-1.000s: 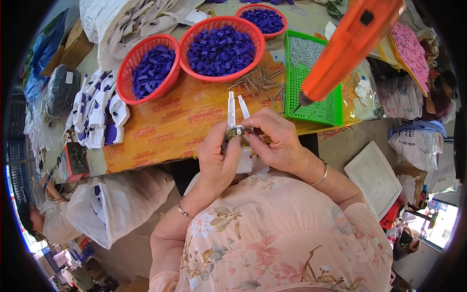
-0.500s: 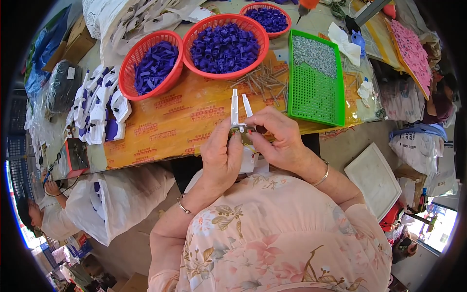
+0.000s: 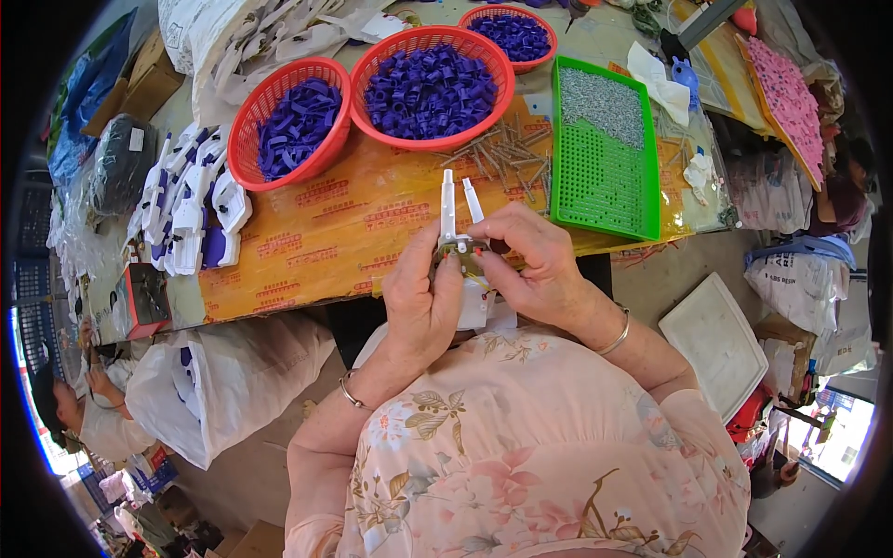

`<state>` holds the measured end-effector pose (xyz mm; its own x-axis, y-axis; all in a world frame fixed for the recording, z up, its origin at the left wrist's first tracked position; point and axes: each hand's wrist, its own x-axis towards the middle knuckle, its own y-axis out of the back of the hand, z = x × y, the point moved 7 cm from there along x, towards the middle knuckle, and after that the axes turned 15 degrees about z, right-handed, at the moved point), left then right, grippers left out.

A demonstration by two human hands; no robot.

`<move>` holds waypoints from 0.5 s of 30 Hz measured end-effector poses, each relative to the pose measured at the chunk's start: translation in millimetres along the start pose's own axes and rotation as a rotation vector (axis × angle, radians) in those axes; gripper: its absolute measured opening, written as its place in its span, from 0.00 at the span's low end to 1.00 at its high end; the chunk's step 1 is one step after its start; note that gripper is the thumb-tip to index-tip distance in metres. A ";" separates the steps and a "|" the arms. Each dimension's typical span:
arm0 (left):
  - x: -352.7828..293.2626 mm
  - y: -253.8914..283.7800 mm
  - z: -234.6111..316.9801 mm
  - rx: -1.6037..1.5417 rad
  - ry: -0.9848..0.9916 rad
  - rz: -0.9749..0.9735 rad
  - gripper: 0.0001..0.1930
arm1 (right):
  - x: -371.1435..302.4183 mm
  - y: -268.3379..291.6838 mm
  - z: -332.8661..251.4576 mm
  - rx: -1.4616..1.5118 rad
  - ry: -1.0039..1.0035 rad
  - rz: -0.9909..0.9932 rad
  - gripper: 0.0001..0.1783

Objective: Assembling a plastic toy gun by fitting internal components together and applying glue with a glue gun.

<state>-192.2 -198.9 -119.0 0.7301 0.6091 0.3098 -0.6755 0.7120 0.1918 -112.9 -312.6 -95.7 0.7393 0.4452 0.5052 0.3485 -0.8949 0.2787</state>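
Both hands — left hand (image 3: 420,296), right hand (image 3: 526,262) — are pinching the white two-pronged plastic piece (image 3: 457,219); mid-assembly, probably; next needing a steady, aligned press.

My left hand (image 3: 423,302) and right hand (image 3: 532,265) cover the lower half of the white plastic piece (image 3: 456,232), so only its two prongs show above my grip; what sits between my fingertips is too small to make out. The loose metal pins (image 3: 507,153) on the desk (image 3: 316,232) blur together (I cannot count them), and so does the grey fill in the green tray (image 3: 605,177). The far red basket (image 3: 512,33) is cut by the upper edge. The stack of white and blue parts (image 3: 191,209) overlaps, hiding its lower pieces.
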 end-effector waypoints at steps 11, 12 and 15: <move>0.4 3.5 8.2 0.095 -0.103 0.085 0.15 | 0.5 -1.7 -9.6 -0.043 0.088 0.008 0.15; -0.1 3.8 7.8 0.080 -0.098 0.097 0.15 | 0.6 -2.1 -10.4 -0.035 0.083 0.002 0.15; -1.0 4.0 8.6 0.084 -0.101 0.113 0.14 | 0.1 -3.6 -11.5 -0.033 0.080 -0.006 0.15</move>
<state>-196.5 -199.6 -110.6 0.6376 0.6423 0.4254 -0.7621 0.6064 0.2266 -120.7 -309.0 -87.2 0.6882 0.4526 0.5670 0.3326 -0.8914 0.3078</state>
